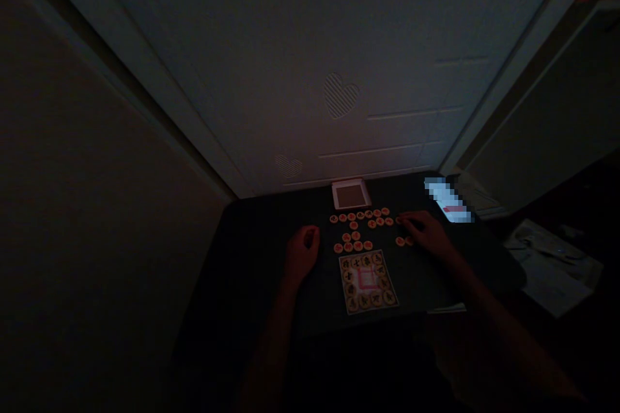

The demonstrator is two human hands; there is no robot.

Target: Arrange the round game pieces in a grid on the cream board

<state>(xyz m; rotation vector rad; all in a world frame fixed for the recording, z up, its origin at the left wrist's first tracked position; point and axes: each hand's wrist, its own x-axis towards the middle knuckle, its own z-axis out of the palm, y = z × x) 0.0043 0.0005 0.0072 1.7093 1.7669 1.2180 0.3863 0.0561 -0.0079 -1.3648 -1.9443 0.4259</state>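
Round Chinese chess pieces with red characters lie on the dark table in rows, among them a top-row piece (360,215) and a lower-row piece (358,246). My right hand (429,235) is at the right end of the second row, thumb and fingertips pinched at a Chinese chess piece (399,220). Two more pieces lie under its wrist side, one partly covered. To the left of the rows rests my left hand (303,251), its fingers curled in a loose fist, with nothing visible in them. Nearer me lies a square card (368,281) showing round pieces with dark characters along its edges.
A shallow white box (351,194) stands at the table's back by the pale panel with heart shapes (340,95). A lit phone (448,200) lies at the back right. Papers (557,268) are beyond the table's right edge. The room is dim.
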